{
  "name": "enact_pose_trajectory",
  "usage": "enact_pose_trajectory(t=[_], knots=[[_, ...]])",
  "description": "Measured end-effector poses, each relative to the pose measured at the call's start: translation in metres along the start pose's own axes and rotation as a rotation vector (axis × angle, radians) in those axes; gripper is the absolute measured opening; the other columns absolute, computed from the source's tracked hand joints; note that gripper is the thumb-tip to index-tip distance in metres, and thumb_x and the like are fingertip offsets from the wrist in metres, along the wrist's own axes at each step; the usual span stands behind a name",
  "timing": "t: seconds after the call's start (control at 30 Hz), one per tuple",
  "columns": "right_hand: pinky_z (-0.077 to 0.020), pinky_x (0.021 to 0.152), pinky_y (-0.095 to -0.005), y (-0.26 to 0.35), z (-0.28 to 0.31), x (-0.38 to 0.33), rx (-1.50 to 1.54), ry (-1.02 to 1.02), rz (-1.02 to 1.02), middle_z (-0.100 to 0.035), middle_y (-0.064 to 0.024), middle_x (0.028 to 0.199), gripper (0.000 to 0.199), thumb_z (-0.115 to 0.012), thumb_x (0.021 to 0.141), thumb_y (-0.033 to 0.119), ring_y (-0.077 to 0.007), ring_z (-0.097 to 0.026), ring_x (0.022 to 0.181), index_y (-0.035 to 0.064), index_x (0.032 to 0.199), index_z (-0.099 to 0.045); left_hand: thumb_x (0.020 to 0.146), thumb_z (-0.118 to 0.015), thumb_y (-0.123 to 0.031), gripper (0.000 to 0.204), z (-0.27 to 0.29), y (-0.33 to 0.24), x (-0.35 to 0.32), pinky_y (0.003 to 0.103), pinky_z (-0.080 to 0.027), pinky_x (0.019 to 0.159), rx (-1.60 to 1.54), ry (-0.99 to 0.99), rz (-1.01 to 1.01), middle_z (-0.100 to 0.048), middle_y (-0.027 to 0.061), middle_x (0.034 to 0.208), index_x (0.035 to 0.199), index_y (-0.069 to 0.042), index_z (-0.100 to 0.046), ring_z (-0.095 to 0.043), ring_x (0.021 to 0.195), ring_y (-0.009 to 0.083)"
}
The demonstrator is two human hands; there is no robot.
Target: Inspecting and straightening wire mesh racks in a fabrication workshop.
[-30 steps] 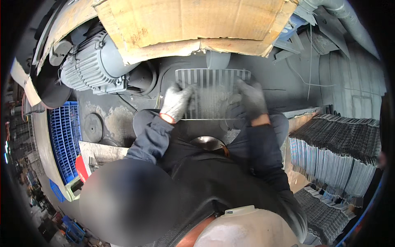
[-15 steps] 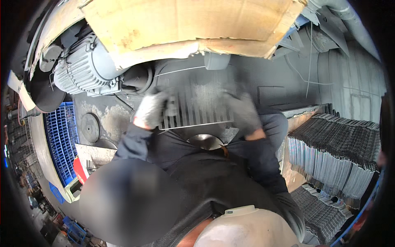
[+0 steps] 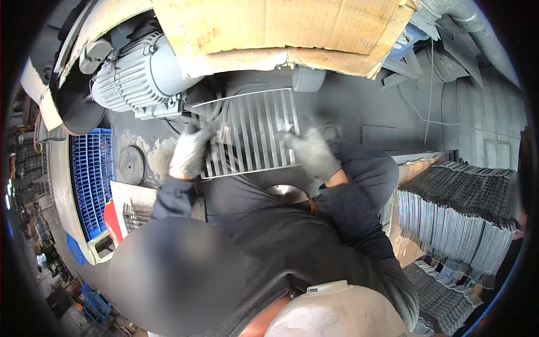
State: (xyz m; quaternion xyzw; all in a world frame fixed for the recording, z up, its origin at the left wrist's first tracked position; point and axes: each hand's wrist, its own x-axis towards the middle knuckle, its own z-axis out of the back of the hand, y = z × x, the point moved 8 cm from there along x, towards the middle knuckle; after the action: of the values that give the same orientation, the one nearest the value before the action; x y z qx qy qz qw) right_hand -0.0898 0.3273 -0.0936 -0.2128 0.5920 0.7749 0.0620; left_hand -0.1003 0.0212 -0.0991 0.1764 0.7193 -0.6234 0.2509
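Note:
A slatted metal grate (image 3: 259, 133) is held up in front of my lap, tilted, its parallel bars showing gaps between them. My left hand (image 3: 191, 151), in a grey work glove, grips the grate's left side. At the opposite edge is my gloved right hand (image 3: 315, 153), its fingers closed on the bars and slightly blurred. Just below the grate, between my legs, a shiny round metal piece (image 3: 286, 194) shows in part.
A grey finned motor (image 3: 132, 76) stands at the far left, and a cardboard sheet (image 3: 281, 31) overhangs the far side. On the left are a blue plastic crate (image 3: 92, 180) and a round disc (image 3: 132, 165). Stacked metal grates (image 3: 449, 219) fill the right.
The grate shows more sharply now, its bars and gaps plainer, and its top edge sits at a different tilt. Both hands stay at its sides. The whole view has shifted slightly.

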Motion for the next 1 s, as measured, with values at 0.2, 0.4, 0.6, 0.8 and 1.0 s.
enact_pose_trajectory(t=[0.2,0.4,0.6,0.8,1.0], knots=[[-0.0622,0.083,-0.0442,0.112,0.004,-0.070,-0.421,-0.341,0.480,-0.078,-0.0175,0.102,0.051,-0.075,0.102,0.042,-0.0356,-0.077,0.094,0.0020,0.132,-0.067,0.096,-0.080,-0.015,0.020,-0.012,-0.077,-0.100,0.035,-0.053,0.061,0.582,0.075,-0.488,-0.067,0.0062,0.079,0.102,-0.004,-0.064,-0.066,0.065,0.0204],[-0.0621,0.080,-0.0430,0.112,0.009,-0.098,-0.438,-0.078,0.666,-0.078,-0.0096,0.097,0.031,-0.079,0.101,0.022,-0.0289,-0.077,0.093,0.0041,0.125,-0.069,0.079,-0.093,-0.009,0.071,-0.108,-0.121,-0.202,0.041,-0.053,0.107,0.816,-0.225,-1.392,-0.061,0.0214,0.141,0.142,-0.002,-0.060,-0.064,0.126,0.0347],[-0.0576,0.087,-0.0351,-0.003,0.058,-0.100,0.946,-0.375,0.713,-0.075,-0.0102,0.122,0.030,-0.069,0.106,0.011,-0.0208,-0.072,0.102,0.0006,0.134,-0.066,0.091,-0.086,-0.006,0.073,-0.129,0.006,-0.109,0.037,-0.056,0.106,-0.479,0.031,-0.419,-0.063,0.0203,0.139,0.152,-0.002,-0.047,-0.066,0.123,0.0253],[-0.0578,0.089,-0.0363,-0.038,0.074,-0.078,0.770,-0.581,0.274,-0.066,-0.0106,0.131,0.045,-0.073,0.103,0.012,-0.0170,-0.067,0.101,0.0050,0.146,-0.058,0.096,-0.080,-0.001,0.018,-0.143,0.031,-0.058,0.029,-0.056,0.060,-0.381,0.031,-0.387,-0.073,0.0070,0.087,0.105,-0.004,-0.065,-0.069,0.062,0.0159],[-0.0571,0.084,-0.0309,-0.035,0.120,-0.049,0.361,-0.359,0.091,-0.076,-0.0058,0.110,0.044,-0.078,0.098,0.013,-0.0167,-0.071,0.096,0.0035,0.140,-0.067,0.094,-0.084,-0.008,0.027,-0.159,0.052,-0.006,0.027,-0.052,0.056,-0.009,0.197,-0.338,-0.069,0.0046,0.080,0.108,-0.004,-0.061,-0.065,0.061,0.0121]])
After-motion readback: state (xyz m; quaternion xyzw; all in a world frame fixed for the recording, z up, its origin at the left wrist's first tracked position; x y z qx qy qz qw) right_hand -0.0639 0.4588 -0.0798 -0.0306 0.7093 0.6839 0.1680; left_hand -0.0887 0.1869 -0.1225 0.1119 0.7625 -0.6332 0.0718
